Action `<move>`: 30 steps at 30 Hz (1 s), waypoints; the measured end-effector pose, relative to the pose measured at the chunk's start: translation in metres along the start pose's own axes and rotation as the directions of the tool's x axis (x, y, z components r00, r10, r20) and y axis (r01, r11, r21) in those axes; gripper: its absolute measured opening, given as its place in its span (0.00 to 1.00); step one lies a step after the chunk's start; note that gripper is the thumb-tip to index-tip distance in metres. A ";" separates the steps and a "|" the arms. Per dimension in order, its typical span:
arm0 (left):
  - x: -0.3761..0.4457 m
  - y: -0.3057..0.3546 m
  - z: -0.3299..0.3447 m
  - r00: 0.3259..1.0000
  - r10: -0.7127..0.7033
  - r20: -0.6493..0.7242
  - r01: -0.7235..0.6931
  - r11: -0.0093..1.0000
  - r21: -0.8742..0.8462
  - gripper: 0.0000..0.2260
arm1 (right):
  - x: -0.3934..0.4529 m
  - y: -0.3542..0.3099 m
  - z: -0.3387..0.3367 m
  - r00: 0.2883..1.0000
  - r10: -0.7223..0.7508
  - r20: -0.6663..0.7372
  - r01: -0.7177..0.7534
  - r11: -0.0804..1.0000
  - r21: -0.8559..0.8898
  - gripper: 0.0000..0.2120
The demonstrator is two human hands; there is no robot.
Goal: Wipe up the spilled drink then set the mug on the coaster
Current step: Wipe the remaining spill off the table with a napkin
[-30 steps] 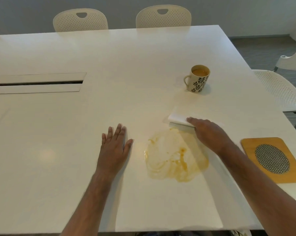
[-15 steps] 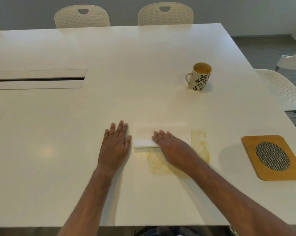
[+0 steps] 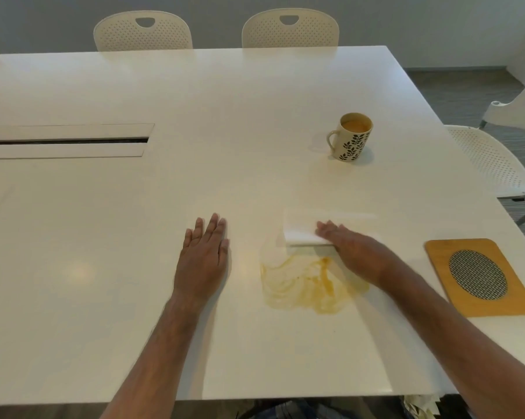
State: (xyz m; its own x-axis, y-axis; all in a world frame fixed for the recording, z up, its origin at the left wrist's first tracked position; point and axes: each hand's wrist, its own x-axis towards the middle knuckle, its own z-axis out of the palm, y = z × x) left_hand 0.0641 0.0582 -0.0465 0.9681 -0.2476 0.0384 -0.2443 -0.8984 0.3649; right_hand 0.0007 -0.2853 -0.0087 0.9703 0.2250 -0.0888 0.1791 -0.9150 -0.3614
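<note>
Mid-wipe: the cloth has swung back to the far edge of the spill.

Our right hand presses flat on the folded white cloth, back at the spill's far edge after its leftward sweep half a second ago; our left hand stays splayed on the table, holding nothing. The orange spill remains largely unwiped. The mug stands well beyond; the coaster waits bare at right.
</note>
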 end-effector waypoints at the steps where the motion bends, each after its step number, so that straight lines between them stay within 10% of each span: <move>1: 0.000 0.001 -0.001 1.000 -0.001 0.000 0.001 1.000 0.001 0.24 | 0.004 0.004 -0.002 0.998 0.059 -0.033 -0.059 0.998 0.003 0.25; 20: -0.015 -0.028 -0.009 0.995 -0.087 -0.039 0.089 0.995 0.040 0.23 | -0.002 -0.076 0.045 0.904 -0.395 0.163 0.393 0.918 0.043 0.26; 30: -0.016 -0.026 -0.008 0.995 -0.092 -0.046 0.094 0.994 0.046 0.24 | 0.038 -0.033 0.009 0.999 -0.044 -0.031 0.045 0.998 0.050 0.28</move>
State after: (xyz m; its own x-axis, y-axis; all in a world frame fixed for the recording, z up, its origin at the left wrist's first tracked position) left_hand 0.0552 0.0881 -0.0491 0.9880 -0.1467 0.0477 -0.1543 -0.9335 0.3238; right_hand 0.0305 -0.2434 -0.0087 0.9661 0.2543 -0.0438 0.2146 -0.8861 -0.4109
